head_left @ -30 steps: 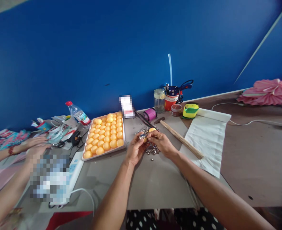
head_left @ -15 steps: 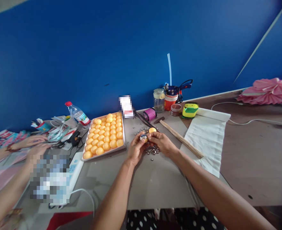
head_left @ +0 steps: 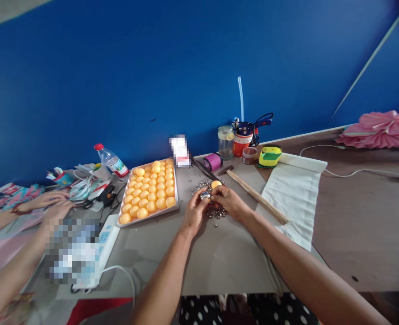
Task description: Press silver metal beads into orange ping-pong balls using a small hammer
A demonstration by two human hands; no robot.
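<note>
My left hand (head_left: 195,213) is closed around a small ball (head_left: 205,195) whose upper side is covered in shiny silver pieces. From the other side, the bent fingers of my right hand (head_left: 229,201) are pinched together at its edge; whatever lies between them is too small to make out. Small shiny metal pieces (head_left: 218,215) are scattered in a heap beneath and around both hands. Just beyond my fingertips sits a plain orange ball (head_left: 216,184). Left of my hands, a white tray (head_left: 152,217) holds rows of orange balls (head_left: 151,206), with a few lying on top.
Right of the heap lies a wooden-handled hammer (head_left: 256,196) beside a white sheet (head_left: 289,198). A purple spool (head_left: 213,161), a jar (head_left: 225,142) and a red cup (head_left: 242,145) line the wall. At left are a power strip (head_left: 107,239), a bottle (head_left: 113,162) and another person's hands (head_left: 55,205).
The whole view has shifted slightly. Both my hands stay together at the silver-covered ball, with only a small change in the left hand's tilt. The tray and heap look unchanged.
</note>
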